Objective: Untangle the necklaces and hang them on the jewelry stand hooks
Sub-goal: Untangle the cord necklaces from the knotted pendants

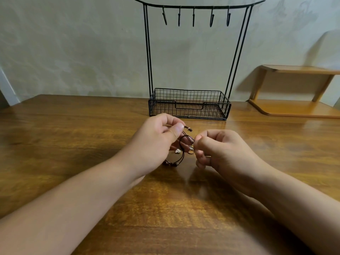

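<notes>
Both hands raised just above the brown wood-grain desk (73,126), close together, with the tangle of dark brown cord necklaces (182,146) between them: near enough to work the knot, high enough to let slack loops dangle free. Left hand (156,142) with a tight grip, thumb pressed against forefinger on one cord end, its small beaded tip (189,129) poking out to the right; probably held out as the free end to be threaded back through the loops. Right hand (220,150) with fingers curled in, thumb and forefinger seemingly pinching another strand at the right edge of the tangle, though the exact contact hidden behind the knuckles. Small silvery charms (178,151) hanging among the loops, a beaded lower loop (170,163) sagging toward the desk, whether touching it or not, hard to tell.

Tall black wire jewelry stand (189,105) straight ahead, just beyond the hands, mesh basket at its base, five dark hooks (193,16) under the curved top bar, all bare: placed within easy reach for hanging, none used yet. Judging by this, untangling in progress, hanging not begun. Light wooden corner shelf (294,89) at the far right against the pale wall.
</notes>
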